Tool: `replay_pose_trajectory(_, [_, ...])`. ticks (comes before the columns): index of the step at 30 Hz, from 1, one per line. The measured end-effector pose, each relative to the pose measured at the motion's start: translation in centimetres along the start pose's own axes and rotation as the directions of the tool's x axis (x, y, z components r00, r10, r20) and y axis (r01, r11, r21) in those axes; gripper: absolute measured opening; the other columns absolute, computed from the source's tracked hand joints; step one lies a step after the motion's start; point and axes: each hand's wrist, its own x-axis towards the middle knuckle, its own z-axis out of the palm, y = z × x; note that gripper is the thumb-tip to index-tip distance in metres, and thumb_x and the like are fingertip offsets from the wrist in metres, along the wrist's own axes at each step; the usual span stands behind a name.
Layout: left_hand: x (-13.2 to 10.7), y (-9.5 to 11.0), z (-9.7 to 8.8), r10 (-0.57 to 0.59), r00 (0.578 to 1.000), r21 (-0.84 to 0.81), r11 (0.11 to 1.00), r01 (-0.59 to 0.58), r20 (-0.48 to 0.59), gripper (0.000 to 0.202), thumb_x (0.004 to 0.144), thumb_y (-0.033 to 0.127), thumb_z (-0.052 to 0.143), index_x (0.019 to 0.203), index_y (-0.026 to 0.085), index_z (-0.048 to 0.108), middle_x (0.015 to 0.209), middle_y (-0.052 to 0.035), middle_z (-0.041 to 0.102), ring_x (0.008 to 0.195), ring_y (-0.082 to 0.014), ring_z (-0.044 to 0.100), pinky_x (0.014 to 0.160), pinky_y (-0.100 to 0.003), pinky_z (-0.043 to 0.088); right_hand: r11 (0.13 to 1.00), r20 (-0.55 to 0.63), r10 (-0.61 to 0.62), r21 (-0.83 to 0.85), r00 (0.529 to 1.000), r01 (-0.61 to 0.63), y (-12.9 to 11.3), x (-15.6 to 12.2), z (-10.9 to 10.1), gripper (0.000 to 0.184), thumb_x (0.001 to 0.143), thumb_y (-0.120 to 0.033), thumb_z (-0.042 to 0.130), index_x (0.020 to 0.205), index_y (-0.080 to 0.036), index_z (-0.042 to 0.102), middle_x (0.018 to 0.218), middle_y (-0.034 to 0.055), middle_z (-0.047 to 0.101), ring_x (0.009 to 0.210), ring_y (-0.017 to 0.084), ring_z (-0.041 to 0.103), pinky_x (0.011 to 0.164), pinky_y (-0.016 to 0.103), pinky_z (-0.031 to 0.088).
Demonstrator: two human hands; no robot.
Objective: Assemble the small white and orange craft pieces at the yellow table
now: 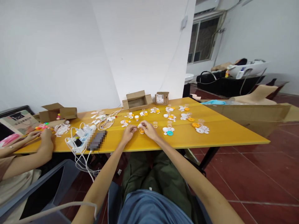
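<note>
Both my hands rest on the yellow table (221, 130) near its front edge, close together. My left hand (128, 133) is closed, its fingers pinching a small white piece. My right hand (149, 130) is closed too, its fingertips on a small orange round part (141, 131) and a white bit beside it. Several small white, orange and teal plastic parts (169, 133) lie scattered just beyond my hands. My green trousers and blue shirt show below the table edge.
Another person's hands (44, 137) work at the table's left end by colourful small pieces. White cables and a power strip (80, 140) lie left of me. Open cardboard boxes (137, 100) stand at the back edge; a large carton (252, 115) sits at right.
</note>
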Motion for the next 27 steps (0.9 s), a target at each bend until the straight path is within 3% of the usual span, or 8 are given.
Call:
replay_pose_trajectory(5, [-0.2, 0.8, 0.1, -0.084, 0.996, -0.177, 0.981, 0.084, 0.005, 0.021, 0.07, 0.027, 0.082, 0.088, 0.021, 0.073, 0.097, -0.0056, 0.077, 0.092, -0.0219, 0.072, 0.092, -0.039, 0.056, 0.996, 0.008, -0.064, -0.055, 0.998, 0.064, -0.2, -0.1, -0.1, 0.012, 0.088, -0.026, 0.055, 0.091, -0.025, 0.067, 0.089, 0.0021, 0.072, 0.086, 0.022, 0.066, 0.082, 0.034, 0.052])
replay_pose_trajectory(12, [-0.2, 1.3, 0.1, -0.11, 0.992, -0.27, 0.955, 0.122, 0.057, 0.036, 0.063, 0.032, 0.088, 0.093, 0.02, 0.072, 0.097, -0.0073, 0.079, 0.095, -0.0216, 0.073, 0.094, -0.039, 0.057, 0.983, 0.082, -0.118, -0.13, 0.99, 0.128, -0.3, -0.2, -0.1, 0.022, 0.09, -0.021, 0.054, 0.095, -0.027, 0.075, 0.095, 0.0052, 0.072, 0.094, 0.023, 0.066, 0.089, 0.036, 0.051])
replay_pose_trajectory(20, [-0.5, 1.3, 0.0, -0.117, 0.989, -0.29, 0.947, 0.14, 0.094, 0.043, 0.064, 0.033, 0.09, 0.101, 0.019, 0.073, 0.095, -0.0083, 0.079, 0.094, -0.0231, 0.075, 0.091, -0.039, 0.059, 0.993, 0.071, -0.03, -0.115, 0.997, 0.038, 0.4, -0.3, 0.1, 0.016, 0.087, -0.022, 0.058, 0.098, -0.026, 0.068, 0.085, 0.0005, 0.07, 0.081, 0.02, 0.065, 0.077, 0.032, 0.05])
replay_pose_trajectory(27, [-0.4, 1.9, 0.0, -0.122, 0.983, -0.272, 0.95, 0.156, 0.138, 0.04, 0.062, 0.036, 0.091, 0.095, 0.019, 0.076, 0.091, -0.008, 0.08, 0.096, -0.0257, 0.075, 0.093, -0.042, 0.059, 0.999, 0.075, -0.006, -0.042, 0.997, 0.009, 0.4, 0.1, -0.1, 0.004, 0.085, -0.028, 0.06, 0.086, -0.025, 0.062, 0.077, -0.0015, 0.068, 0.073, 0.019, 0.063, 0.071, 0.029, 0.05])
